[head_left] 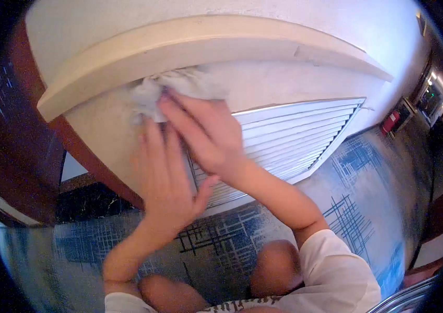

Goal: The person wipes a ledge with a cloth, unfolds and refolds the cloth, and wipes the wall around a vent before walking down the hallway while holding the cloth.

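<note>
A crumpled white cloth (151, 96) is pressed against the cream wall panel (273, 81), just under a projecting ledge. Bent over the cloth is my right hand (208, 130), its fingers together and gripping it against the panel; the thumb is hidden. My left hand (166, 180) lies lower and to the left, fingers stretched upward and thumb out to the side. Its fingertips touch the lower edge of the cloth, and it holds nothing that I can see. The two hands overlap slightly, and both are a little blurred.
A white louvred vent (294, 138) is set in the panel right of my hands. The cream ledge (205, 44) juts out above. Dark brown woodwork (23, 130) stands at left. Blue-and-grey patterned carpet (221, 229) lies below, and a corridor runs off at right past a red object (390, 122).
</note>
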`<state>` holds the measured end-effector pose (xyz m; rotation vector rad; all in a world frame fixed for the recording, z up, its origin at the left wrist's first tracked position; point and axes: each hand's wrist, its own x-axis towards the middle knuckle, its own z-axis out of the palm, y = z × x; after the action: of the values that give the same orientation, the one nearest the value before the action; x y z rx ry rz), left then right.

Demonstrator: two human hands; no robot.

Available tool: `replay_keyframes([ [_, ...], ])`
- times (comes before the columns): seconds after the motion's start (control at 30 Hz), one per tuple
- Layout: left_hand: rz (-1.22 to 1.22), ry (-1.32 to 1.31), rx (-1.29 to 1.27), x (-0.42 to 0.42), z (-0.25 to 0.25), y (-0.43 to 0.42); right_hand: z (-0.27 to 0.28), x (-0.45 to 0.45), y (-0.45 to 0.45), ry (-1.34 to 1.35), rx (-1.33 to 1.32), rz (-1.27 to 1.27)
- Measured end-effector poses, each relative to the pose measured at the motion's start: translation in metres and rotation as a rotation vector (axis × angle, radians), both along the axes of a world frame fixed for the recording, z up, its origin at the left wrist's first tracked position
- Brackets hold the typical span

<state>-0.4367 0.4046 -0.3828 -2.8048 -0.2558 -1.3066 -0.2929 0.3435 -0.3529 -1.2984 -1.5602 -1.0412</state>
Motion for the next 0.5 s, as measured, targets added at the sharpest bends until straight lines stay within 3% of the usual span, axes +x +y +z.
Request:
replay_keyframes([
  [0.03, -0.057, -0.013, -0.03, 0.011, 0.0, -0.01, -0.003, 0.009, -0.007, 0.009, -0.004, -0.013],
  [0.1, -0.14, 0.003, -0.025, 0.03, 0.012, -0.03, -0.005, 0.034, -0.022, -0.068, 0.282, -0.115],
  [0.27, -0.427, -0.087, 0.009, 0.125, 0.008, -0.081, -0.019, 0.106, -0.094, 0.039, 0.415, -0.401],
  [0.37, -0.524, -0.155, -0.048, 0.152, 0.008, -0.107, -0.02, 0.123, -0.12, 0.128, 0.396, -0.406],
  [0.5, -0.434, -0.104, -0.084, 0.148, 0.01, -0.113, -0.021, 0.117, -0.11, 0.173, 0.324, -0.317],
])
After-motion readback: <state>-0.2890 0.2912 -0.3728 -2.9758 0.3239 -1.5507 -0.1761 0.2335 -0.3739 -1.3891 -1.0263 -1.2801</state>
